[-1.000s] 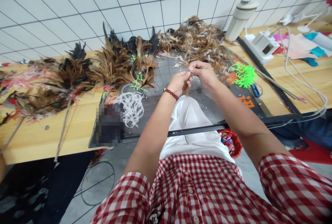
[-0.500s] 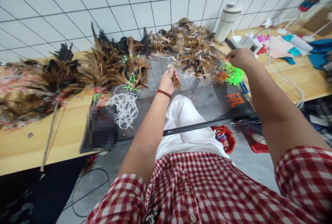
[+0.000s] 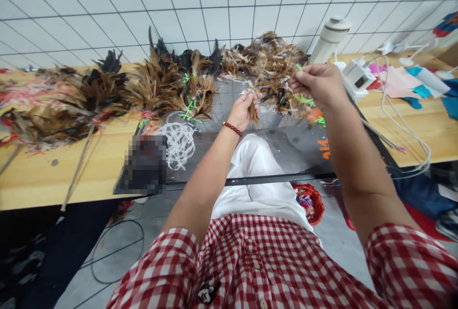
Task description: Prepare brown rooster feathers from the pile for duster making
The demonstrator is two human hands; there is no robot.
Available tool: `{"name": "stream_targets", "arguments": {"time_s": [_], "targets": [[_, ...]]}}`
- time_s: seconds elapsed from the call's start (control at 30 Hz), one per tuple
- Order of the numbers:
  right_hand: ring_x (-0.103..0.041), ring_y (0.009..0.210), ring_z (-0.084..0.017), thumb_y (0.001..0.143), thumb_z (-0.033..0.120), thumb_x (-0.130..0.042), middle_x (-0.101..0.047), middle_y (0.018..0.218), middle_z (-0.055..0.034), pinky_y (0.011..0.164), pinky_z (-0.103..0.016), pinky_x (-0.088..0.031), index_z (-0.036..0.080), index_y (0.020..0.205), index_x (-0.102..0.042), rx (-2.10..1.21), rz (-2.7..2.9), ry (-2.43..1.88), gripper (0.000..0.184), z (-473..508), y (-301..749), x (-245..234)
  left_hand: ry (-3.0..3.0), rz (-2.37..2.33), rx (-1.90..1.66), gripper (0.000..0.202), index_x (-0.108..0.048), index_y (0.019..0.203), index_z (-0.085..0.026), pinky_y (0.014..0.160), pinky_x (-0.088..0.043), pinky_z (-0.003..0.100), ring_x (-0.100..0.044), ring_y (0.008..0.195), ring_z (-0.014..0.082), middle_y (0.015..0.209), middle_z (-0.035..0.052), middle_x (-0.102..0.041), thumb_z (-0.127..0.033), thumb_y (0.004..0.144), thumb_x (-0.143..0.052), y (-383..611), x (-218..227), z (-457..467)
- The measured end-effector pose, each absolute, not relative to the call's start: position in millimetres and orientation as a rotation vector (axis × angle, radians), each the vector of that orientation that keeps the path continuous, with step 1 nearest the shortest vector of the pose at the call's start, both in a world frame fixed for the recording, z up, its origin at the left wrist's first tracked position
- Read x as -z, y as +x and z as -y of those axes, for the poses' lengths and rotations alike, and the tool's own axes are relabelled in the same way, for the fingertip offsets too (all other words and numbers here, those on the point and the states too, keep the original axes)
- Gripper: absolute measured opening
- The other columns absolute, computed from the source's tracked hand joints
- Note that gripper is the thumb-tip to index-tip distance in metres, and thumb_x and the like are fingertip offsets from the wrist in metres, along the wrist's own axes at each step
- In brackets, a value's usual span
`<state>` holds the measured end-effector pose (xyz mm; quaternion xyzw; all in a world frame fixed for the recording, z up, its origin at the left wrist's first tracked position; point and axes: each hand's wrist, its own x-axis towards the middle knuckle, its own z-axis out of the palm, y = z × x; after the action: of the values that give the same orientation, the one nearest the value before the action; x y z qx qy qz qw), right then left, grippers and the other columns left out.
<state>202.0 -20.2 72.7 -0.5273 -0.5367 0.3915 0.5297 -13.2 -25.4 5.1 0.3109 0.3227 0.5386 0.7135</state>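
My left hand point(image 3: 244, 108) is closed around a small bunch of brown feathers point(image 3: 254, 113), with their pale quill ends up by the thumb. My right hand point(image 3: 317, 85) pinches a bright green string point(image 3: 299, 67), a short end of which pokes out above the fingertips. Below and partly behind that hand lie more green strings point(image 3: 319, 121), mostly hidden by the wrist. A heap of loose brown feathers point(image 3: 272, 58) lies just beyond both hands, on the dark glossy board point(image 3: 286, 144).
Tied feather bundles point(image 3: 150, 82) line the left side. A coil of clear strips point(image 3: 177, 144) lies on the board. A white bottle point(image 3: 329, 39), power adapters point(image 3: 358, 79), cables and fabric scraps point(image 3: 400, 73) are at right. Beneath the table edge stands a red basket point(image 3: 315, 204).
My right hand has come left from the green string pile and up, with a green string in its pinch. My left hand keeps the feathers. The view has turned slightly.
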Motion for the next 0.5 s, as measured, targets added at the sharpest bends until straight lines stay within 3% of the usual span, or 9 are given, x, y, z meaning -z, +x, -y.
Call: {"name": "stream_targets", "arguments": {"time_s": [0.07, 0.17, 0.23, 0.33, 0.43, 0.5], "targets": [[-0.066, 0.057, -0.008, 0.092, 0.016, -0.08, -0.073, 0.069, -0.0014, 0.057, -0.019, -0.058, 0.016, 0.075, -0.072, -1.138, 1.217, -1.151, 0.019, 19, 165, -72, 0.744, -0.683, -1.186, 0.028, -0.054, 0.078, -0.018, 0.058, -0.049, 0.02, -0.054, 0.055, 0.0041, 0.08, -0.0019, -0.069, -0.021, 0.107, -0.052, -13, -10, 29], [-0.064, 0.053, -0.007, 0.092, 0.016, -0.079, -0.071, 0.066, -0.0014, 0.053, -0.018, -0.055, 0.015, 0.074, -0.072, -1.27, 1.164, -1.069, 0.02, 15, 132, -66, 0.815, -0.718, -1.111, 0.026, -0.056, 0.078, -0.018, 0.058, -0.051, 0.02, -0.058, 0.055, 0.0067, 0.065, -0.0036, -0.061, -0.025, 0.102, -0.063, -13, -11, 31], [-0.06, 0.05, -0.006, 0.093, 0.018, -0.077, -0.069, 0.065, 0.0003, 0.052, -0.018, -0.052, 0.016, 0.074, -0.072, -1.286, 1.161, -1.022, 0.019, 12, 125, -59, 0.859, -0.776, -1.056, 0.027, -0.056, 0.076, -0.016, 0.056, -0.05, 0.019, -0.058, 0.052, 0.0063, 0.061, -0.0044, -0.058, -0.021, 0.103, -0.059, -12, -9, 30], [-0.051, 0.047, -0.005, 0.091, 0.023, -0.079, -0.061, 0.06, 0.0039, 0.047, -0.017, -0.042, 0.019, 0.074, -0.071, -1.212, 1.156, -0.981, 0.019, 9, 128, -44, 0.857, -0.85, -1.093, 0.034, -0.054, 0.072, -0.015, 0.048, -0.04, 0.016, -0.046, 0.044, 0.0027, 0.056, -0.0066, -0.051, -0.012, 0.106, -0.049, -9, -5, 27], [-0.042, 0.045, -0.005, 0.088, 0.03, -0.079, -0.053, 0.055, 0.0056, 0.045, -0.019, -0.032, 0.02, 0.073, -0.068, -1.123, 1.162, -1.001, 0.022, 6, 139, -29, 0.775, -0.875, -1.168, 0.037, -0.053, 0.07, -0.015, 0.046, -0.034, 0.016, -0.039, 0.042, 0.0022, 0.053, -0.0081, -0.045, -0.012, 0.106, -0.047, -9, -3, 25], [-0.041, 0.046, -0.007, 0.085, 0.031, -0.079, -0.053, 0.055, 0.0051, 0.046, -0.021, -0.032, 0.02, 0.075, -0.069, -1.103, 1.253, -1.073, 0.019, 3, 149, -23, 0.726, -0.898, -1.204, 0.036, -0.053, 0.071, -0.016, 0.046, -0.032, 0.016, -0.038, 0.043, 0.0023, 0.054, -0.0082, -0.045, -0.012, 0.106, -0.047, -10, -3, 24]]}}
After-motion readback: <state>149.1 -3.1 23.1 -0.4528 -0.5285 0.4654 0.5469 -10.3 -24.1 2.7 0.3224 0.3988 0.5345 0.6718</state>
